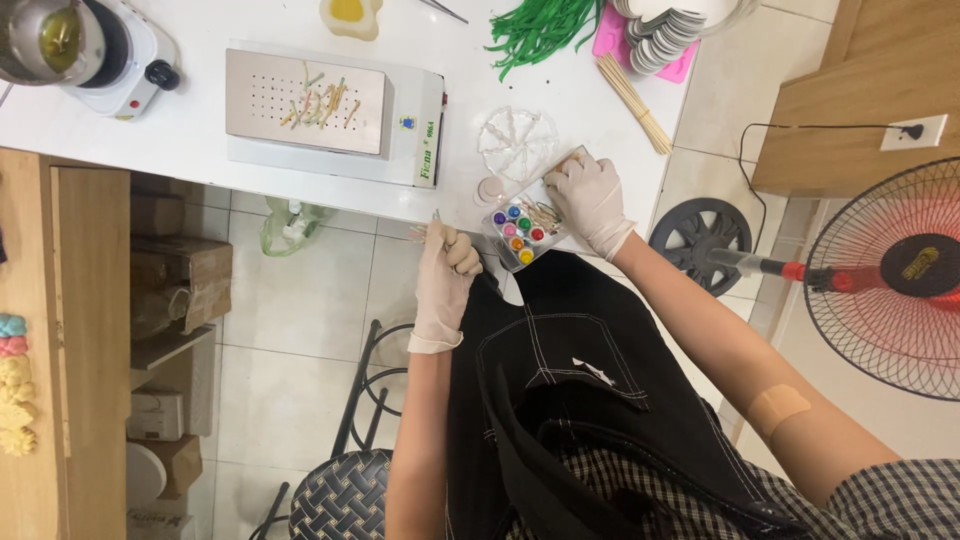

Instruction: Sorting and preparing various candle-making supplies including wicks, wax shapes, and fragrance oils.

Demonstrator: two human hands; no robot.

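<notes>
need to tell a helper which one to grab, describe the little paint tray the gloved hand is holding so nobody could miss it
Start at the white table and follow its near edge to the gloved right hand. Just left of that hand, held over the table edge, is the small rectangular tray. It alone holds round wells of purple, pink, green, red, orange and yellow colour.

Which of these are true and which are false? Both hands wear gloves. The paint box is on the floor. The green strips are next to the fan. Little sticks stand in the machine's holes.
1. Both hands wear gloves. True: the left hand and right hand are in pale gloves.
2. The paint box is on the floor. False: the paint tray is at the white table edge, under the right hand.
3. The green strips are next to the fan. False: the green strips lie on the table; the fan is off to the side.
4. Little sticks stand in the machine's holes. True, in the perforated plate.
</notes>
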